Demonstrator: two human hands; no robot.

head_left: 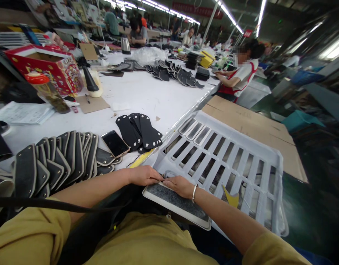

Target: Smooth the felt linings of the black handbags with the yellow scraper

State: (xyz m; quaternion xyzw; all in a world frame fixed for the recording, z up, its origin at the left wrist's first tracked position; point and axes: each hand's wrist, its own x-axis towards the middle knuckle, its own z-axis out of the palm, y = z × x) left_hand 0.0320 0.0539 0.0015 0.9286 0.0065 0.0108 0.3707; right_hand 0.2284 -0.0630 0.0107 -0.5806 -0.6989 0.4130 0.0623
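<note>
My left hand and my right hand meet at the far edge of a flat dark grey panel with a pale rim, close in front of my body. The fingers of both hands are closed and pressed together at that edge, hiding what lies between them. A small metal-looking part shows just beyond the fingertips. The panel's near side tilts down to the right, and a bracelet circles my right wrist. Beyond the hands lies a grey slotted plastic tray, with several pale-framed pieces at its far left corner.
Several dark rimmed pieces overlap at left, beside a phone. Black riveted pieces lie behind it. Farther back stand a bottle with an orange lid and a red box. A co-worker is at the table's right side.
</note>
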